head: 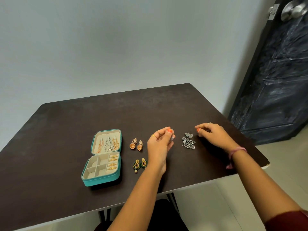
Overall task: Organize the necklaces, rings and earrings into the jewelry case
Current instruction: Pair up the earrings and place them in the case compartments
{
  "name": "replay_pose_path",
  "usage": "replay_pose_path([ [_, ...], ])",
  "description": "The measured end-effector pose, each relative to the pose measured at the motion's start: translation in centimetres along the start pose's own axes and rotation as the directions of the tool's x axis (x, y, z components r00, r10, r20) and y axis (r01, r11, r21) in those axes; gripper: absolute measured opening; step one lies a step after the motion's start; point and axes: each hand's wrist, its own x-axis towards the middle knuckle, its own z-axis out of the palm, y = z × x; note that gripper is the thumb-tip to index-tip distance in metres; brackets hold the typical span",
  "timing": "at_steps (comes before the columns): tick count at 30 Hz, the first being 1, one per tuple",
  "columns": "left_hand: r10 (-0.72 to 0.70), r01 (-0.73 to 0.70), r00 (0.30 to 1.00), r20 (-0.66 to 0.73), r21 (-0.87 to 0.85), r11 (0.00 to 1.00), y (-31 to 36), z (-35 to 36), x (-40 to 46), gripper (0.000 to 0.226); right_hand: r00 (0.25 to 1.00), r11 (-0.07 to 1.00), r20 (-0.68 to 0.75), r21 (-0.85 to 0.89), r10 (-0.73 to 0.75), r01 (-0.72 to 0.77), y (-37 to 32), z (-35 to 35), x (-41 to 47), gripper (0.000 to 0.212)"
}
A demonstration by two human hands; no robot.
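Note:
The teal jewelry case point(86, 178) lies open at the table's left. Necklaces point(109, 143) hang in its lid and gold rings point(113, 162) fill its right slot. Two orange-gold earrings point(136, 145) and two green-gold earrings point(140, 164) lie to the right of it. My left hand point(160, 144) is raised over the table, its fingertips shut on a small silver earring point(172, 136). Silver earrings point(188, 141) lie in a cluster further right. My right hand point(211, 133) hovers just right of that cluster, thumb and forefinger pinched, and I cannot see anything between them.
The dark brown table point(116, 114) ends close to my right wrist, with a chipped corner point(266, 164). A dark door point(275, 80) stands at the right. A grey wall runs behind the table. A dark seat point(160, 212) shows below the front edge.

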Motion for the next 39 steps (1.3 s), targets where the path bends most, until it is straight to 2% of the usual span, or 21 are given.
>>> replay_pose_path([
  [7, -0.051, 0.051, 0.999, 0.002, -0.02, 0.999, 0.5, -0.4, 0.0, 0.007, 0.993, 0.995, 0.118, -0.098, -0.023, 0.034, -1.6, 1.1, 2.2, 0.028],
  [12, -0.085, 0.085, 0.996, 0.012, -0.037, 0.996, 0.7, -0.5, -0.1, 0.005, 0.982, 0.97, 0.184, -0.228, -0.042, 0.085, -2.4, 1.3, 3.5, 0.012],
  [17, -0.1, 0.097, 0.995, -0.019, -0.121, 0.988, 1.0, -0.5, -0.3, 0.006, 0.974, 0.976, 0.227, -0.213, -0.006, 0.055, -3.2, 1.0, 4.0, 0.011],
  [19, -0.095, 0.092, 0.995, -0.023, -0.132, 0.987, 1.1, -0.6, -0.5, 0.006, 0.977, 0.993, 0.213, -0.115, 0.004, 0.021, -3.0, 0.7, 4.0, 0.007],
  [21, -0.097, 0.094, 0.995, -0.015, -0.144, 0.985, 1.3, -0.8, -0.6, 0.005, 0.987, 0.998, 0.16, 0.064, 0.004, -0.014, -2.9, 0.2, 3.7, 0.004],
  [24, -0.12, 0.119, 0.993, 0.008, -0.197, 0.973, 1.7, -1.1, -0.6, 0.005, 1.0, 0.938, 0.017, 0.345, 0.004, -0.009, -3.5, -0.1, 2.4, 0.004],
  [26, -0.131, 0.133, 0.991, 0.027, -0.238, 0.962, 1.9, -1.1, -0.6, 0.008, 0.999, 0.883, -0.044, 0.469, 0.008, 0.014, -4.7, 0.0, 1.1, 0.005],
  [30, -0.144, 0.164, 0.986, 0.088, -0.304, 0.938, 2.4, -1.2, -0.7, 0.017, 0.998, 0.815, -0.027, 0.576, -0.048, 0.055, -7.0, 0.7, -1.7, 0.008],
  [36, -0.113, 0.137, 0.987, 0.118, -0.22, 0.966, 2.7, -1.3, -1.5, 0.021, 0.991, 0.812, 0.0, 0.573, -0.133, 0.109, -8.4, 1.7, -3.6, 0.017],
  [39, -0.119, 0.142, 0.986, 0.12, -0.215, 0.966, 2.9, -1.6, -1.6, 0.02, 0.995, 0.728, 0.025, 0.683, -0.101, 0.057, -8.8, 2.5, -3.9, 0.023],
])
